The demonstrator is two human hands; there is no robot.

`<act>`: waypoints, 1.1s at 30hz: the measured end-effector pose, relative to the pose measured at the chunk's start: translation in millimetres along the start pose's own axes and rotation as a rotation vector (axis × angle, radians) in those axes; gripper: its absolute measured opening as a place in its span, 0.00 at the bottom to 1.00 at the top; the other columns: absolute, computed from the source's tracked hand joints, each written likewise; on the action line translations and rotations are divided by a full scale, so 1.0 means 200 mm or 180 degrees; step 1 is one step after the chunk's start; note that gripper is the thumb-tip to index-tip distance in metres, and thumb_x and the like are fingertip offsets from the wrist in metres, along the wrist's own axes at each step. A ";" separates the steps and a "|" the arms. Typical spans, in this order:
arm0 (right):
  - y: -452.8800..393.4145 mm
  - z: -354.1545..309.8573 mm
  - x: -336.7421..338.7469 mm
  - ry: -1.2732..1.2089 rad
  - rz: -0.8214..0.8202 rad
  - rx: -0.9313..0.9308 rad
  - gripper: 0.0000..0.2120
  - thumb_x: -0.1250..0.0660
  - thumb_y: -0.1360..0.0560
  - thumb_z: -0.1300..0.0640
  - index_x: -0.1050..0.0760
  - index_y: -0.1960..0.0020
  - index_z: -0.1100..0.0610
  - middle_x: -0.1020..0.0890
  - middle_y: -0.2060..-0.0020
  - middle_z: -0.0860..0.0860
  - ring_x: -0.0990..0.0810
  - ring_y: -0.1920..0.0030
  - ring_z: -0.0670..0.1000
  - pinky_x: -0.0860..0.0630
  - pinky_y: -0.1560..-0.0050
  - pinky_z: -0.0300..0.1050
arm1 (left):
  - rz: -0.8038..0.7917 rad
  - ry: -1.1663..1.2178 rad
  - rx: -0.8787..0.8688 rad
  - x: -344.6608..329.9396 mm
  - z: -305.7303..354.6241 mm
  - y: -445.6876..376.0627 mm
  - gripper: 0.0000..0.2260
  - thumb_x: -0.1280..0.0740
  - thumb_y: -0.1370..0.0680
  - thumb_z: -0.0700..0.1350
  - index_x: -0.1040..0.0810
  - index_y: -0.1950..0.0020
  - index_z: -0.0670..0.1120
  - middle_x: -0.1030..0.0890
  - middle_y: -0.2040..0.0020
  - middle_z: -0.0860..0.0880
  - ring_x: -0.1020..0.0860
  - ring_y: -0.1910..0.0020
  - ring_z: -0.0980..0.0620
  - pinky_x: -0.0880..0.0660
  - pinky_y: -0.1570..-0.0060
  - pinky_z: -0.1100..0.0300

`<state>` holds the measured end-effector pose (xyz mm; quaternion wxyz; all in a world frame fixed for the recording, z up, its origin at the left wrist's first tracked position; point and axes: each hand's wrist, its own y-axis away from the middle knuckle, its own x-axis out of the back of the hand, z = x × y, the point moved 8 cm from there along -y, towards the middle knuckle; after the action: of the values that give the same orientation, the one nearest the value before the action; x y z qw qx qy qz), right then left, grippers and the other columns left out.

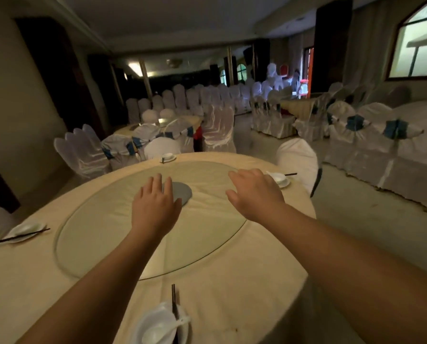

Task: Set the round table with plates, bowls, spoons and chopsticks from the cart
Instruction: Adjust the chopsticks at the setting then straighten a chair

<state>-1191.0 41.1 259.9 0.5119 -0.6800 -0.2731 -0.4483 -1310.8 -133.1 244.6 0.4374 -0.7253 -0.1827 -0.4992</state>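
Both my hands, left hand (pixel 155 207) and right hand (pixel 257 194), hover spread and empty over the bench (pixel 269 281). The setting (pixel 163 324) below them looks fragile and slick; I'd grip rims.

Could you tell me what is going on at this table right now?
A person is setting a round table. Both the left hand and the right hand reach out open above the glass turntable, holding nothing. Four places already have a plate: near, left, far and right.
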 end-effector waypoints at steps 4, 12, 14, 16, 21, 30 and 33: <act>0.09 0.30 0.20 0.0143 0.0233 0.0161 0.26 0.46 0.21 0.42 0.40 0.25 0.49 0.30 0.30 0.51 0.34 0.32 0.55 0.35 0.38 0.53 | 0.0072 0.0045 -0.0078 0.11 0.32 0.01 0.30 0.49 0.18 0.61 0.44 0.21 0.46 0.43 0.20 0.43 0.45 0.21 0.42 0.43 0.24 0.45; 0.29 0.94 0.40 0.0305 0.0343 -0.0136 0.29 0.46 0.22 0.39 0.40 0.25 0.49 0.31 0.29 0.52 0.34 0.32 0.56 0.33 0.38 0.53 | 0.0111 0.0408 -0.0138 0.18 0.97 -0.13 0.32 0.54 0.19 0.64 0.49 0.20 0.47 0.49 0.19 0.44 0.50 0.20 0.44 0.46 0.23 0.45; 0.31 1.11 0.43 0.0360 0.0370 -0.0292 0.29 0.47 0.22 0.38 0.41 0.24 0.49 0.31 0.29 0.51 0.34 0.32 0.55 0.33 0.38 0.54 | 0.0141 0.0426 -0.0280 0.18 1.15 -0.19 0.32 0.54 0.19 0.64 0.48 0.20 0.47 0.49 0.19 0.45 0.50 0.20 0.44 0.46 0.23 0.45; 0.33 1.29 0.46 0.0393 0.0353 -0.0462 0.29 0.47 0.22 0.38 0.42 0.24 0.48 0.32 0.29 0.50 0.34 0.32 0.54 0.33 0.38 0.53 | 0.0150 0.0432 -0.0428 0.17 1.32 -0.28 0.32 0.54 0.19 0.64 0.48 0.20 0.48 0.48 0.19 0.45 0.50 0.20 0.45 0.46 0.23 0.46; 0.33 1.75 0.46 0.0464 0.0306 -0.0758 0.28 0.48 0.21 0.39 0.44 0.24 0.48 0.35 0.27 0.50 0.37 0.29 0.54 0.36 0.34 0.53 | 0.0249 0.0622 -0.0638 0.03 1.76 -0.59 0.32 0.54 0.20 0.65 0.45 0.21 0.49 0.44 0.20 0.46 0.47 0.21 0.45 0.44 0.25 0.46; 0.03 2.45 0.33 0.0728 0.0108 -0.0969 0.27 0.47 0.21 0.42 0.43 0.24 0.49 0.34 0.29 0.51 0.36 0.31 0.55 0.37 0.34 0.54 | 0.0042 0.1011 -0.0764 -0.37 2.55 -1.05 0.30 0.48 0.20 0.63 0.37 0.23 0.48 0.35 0.23 0.44 0.37 0.24 0.43 0.36 0.28 0.46; -0.13 2.69 0.34 0.0768 0.0255 -0.1126 0.28 0.47 0.21 0.40 0.42 0.25 0.50 0.33 0.28 0.53 0.35 0.30 0.56 0.36 0.35 0.55 | 0.0033 0.1050 -0.0861 -0.43 2.76 -1.24 0.30 0.50 0.20 0.63 0.39 0.22 0.48 0.36 0.23 0.44 0.37 0.25 0.44 0.34 0.29 0.47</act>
<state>-1003.9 550.3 291.7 0.4310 -0.7110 -0.0997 -0.5466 -1211.0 468.8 215.8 0.3626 -0.6868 -0.0362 -0.6289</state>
